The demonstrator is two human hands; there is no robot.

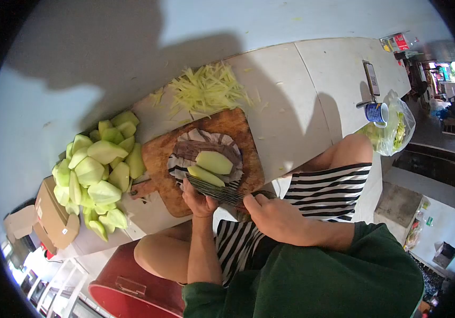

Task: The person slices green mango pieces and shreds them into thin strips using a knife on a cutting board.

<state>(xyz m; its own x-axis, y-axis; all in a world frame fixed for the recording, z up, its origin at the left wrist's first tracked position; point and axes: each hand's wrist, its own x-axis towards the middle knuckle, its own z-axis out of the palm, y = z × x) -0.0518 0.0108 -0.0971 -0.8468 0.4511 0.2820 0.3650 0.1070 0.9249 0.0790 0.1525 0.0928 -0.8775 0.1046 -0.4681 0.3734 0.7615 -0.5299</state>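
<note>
Right now, gripping the handle of a dark knife (217, 191) in the right hand (275, 216), closed around it just off the lap-side edge of a wooden cutting board (156, 159). Holding the left hand (200, 202) near the opposite end of the blade, with fingertips up beside it. Cannot tell a pinch from a mere touch there, because of the overlap with the blade. Can make out fine pale lines along the dark blade. Just beyond it, can see two pale green peeled pieces, a broad one (214, 162) and a slimmer one (206, 176), side by side on a bunched cloth (202, 136) with striped edges, in the middle of the board. Seems to meet the blade along the near side of the slimmer one. Beyond the board, on a white tiled surface (339, 58), can see a loose pile of pale green shreds (209, 87). To the left, can see a large heap of peeled pieces (88, 170), with an open cardboard box (60, 214) beside it. Well off to the right, can spot a phone (371, 78), a blue and white cup (375, 113) and, next to that, a clear plastic bag (405, 119) with greenish contents
</note>
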